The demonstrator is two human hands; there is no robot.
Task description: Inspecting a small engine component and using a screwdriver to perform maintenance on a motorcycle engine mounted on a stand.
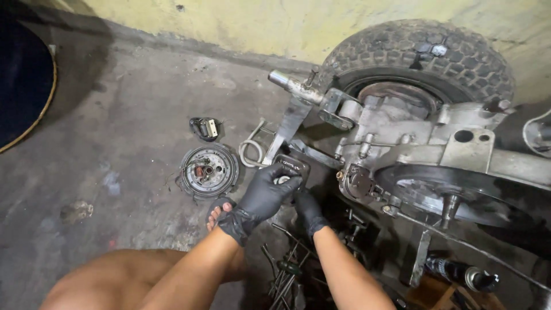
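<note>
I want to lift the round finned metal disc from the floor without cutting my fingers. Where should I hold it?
Probably best at the outer rim of the round finned disc, coming from above. It lies flat on the concrete floor, its hub and small parts fill the centre, and the left side is free. The left hand is nearest.

left hand (pixel 267 192): black glove, fingers curled forward and down, palm down, wrist bent | left forearm: bare, rising from lower centre toward upper right | right hand (pixel 307 209): black glove, partly hidden beneath the left hand, grip state not visible | right forearm: bare, angled up-left from bottom edge | left knee: bare, bent, lower left | toes: bare, just beside left wrist
</note>
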